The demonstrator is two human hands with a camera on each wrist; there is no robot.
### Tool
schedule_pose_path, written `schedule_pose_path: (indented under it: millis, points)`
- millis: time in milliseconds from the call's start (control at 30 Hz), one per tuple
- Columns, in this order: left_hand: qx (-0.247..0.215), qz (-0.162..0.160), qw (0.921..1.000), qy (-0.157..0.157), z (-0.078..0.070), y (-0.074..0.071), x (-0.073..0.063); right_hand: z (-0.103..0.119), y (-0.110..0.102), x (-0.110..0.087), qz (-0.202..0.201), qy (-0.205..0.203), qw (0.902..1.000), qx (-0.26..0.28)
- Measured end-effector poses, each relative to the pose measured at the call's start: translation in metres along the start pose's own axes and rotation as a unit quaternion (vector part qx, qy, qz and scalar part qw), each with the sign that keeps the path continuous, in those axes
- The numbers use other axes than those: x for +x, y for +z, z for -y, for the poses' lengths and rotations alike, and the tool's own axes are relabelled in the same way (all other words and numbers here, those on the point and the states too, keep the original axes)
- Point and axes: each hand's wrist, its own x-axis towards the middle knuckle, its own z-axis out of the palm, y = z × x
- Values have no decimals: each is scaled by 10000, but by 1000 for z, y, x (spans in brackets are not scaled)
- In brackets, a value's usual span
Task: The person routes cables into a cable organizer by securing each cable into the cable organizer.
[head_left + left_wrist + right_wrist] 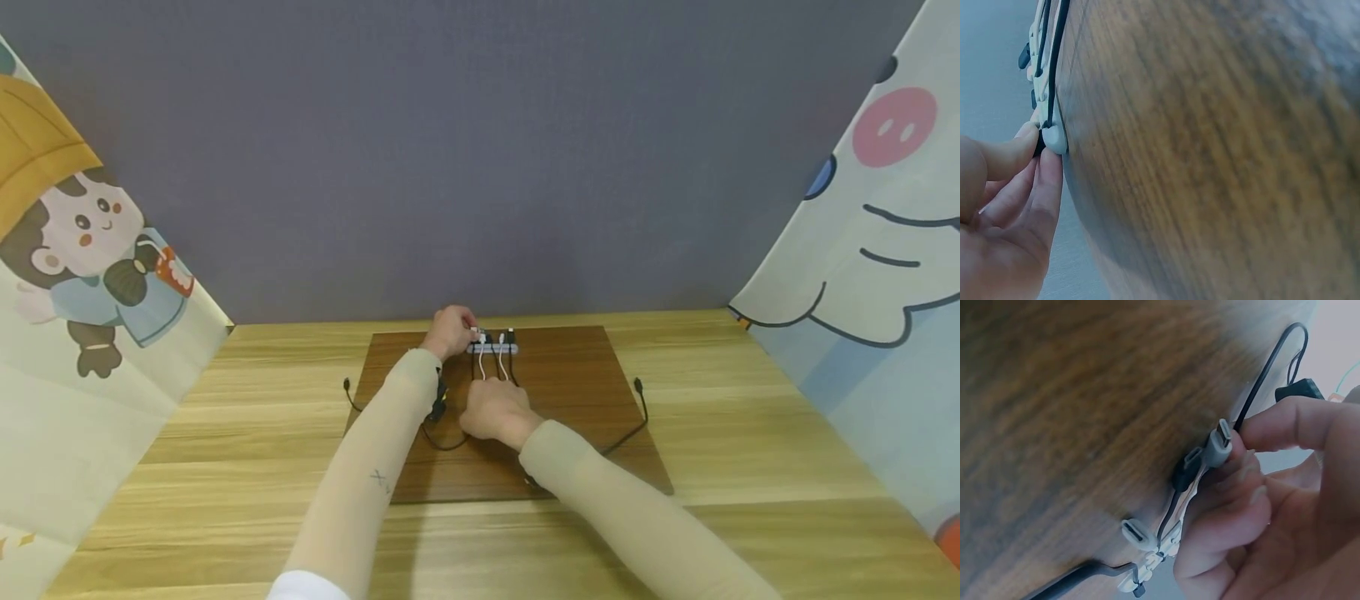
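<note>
A pale cable holder (492, 349) with several black and white cables in its slots lies near the back of a brown wooden board. At its left end, my left hand (450, 332) pinches a black cable plug (1039, 144) between thumb and fingers, right against the holder's rounded end. My right hand (497, 408) is in front of the holder, fingers curled, gripping a black cable (1262, 378). Beside these fingers in the right wrist view are a white cable plug (1217, 447), a black plug (1188, 469) and another white plug (1137, 534).
The brown board (570, 400) lies on a light wooden table (750, 417). One black cable end (347, 385) sticks out past the board's left side, another (638, 385) near its right side. A grey panel (480, 167) stands behind the table, with printed cartoon sheets at both sides.
</note>
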Motion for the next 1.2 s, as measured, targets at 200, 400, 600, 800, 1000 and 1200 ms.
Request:
schedule_pose_path:
  millis: [200, 400, 600, 800, 1000, 1200]
  points:
    - [161, -11, 9998, -92, 2, -1, -1, -1, 1, -1, 7, -193, 9998, 104]
    - [251, 69, 9996, -67, 3, 0, -4, -3, 2, -1, -67, -397, 9988, 290]
    - [267, 136, 9995, 31, 4, 0, -4, -7, 2, -2, -58, -741, 9952, 634]
    - [347, 173, 9992, 85, 4, -3, -8, -11, 0, -8, -109, -983, 9902, 988]
    - [347, 304, 9989, -10, 2, -7, -16, -18, 1, -8, -312, -1149, 9872, 1064]
    - [280, 363, 9987, 204, -2, -13, -29, -30, -1, -10, -386, -1101, 9861, 1187]
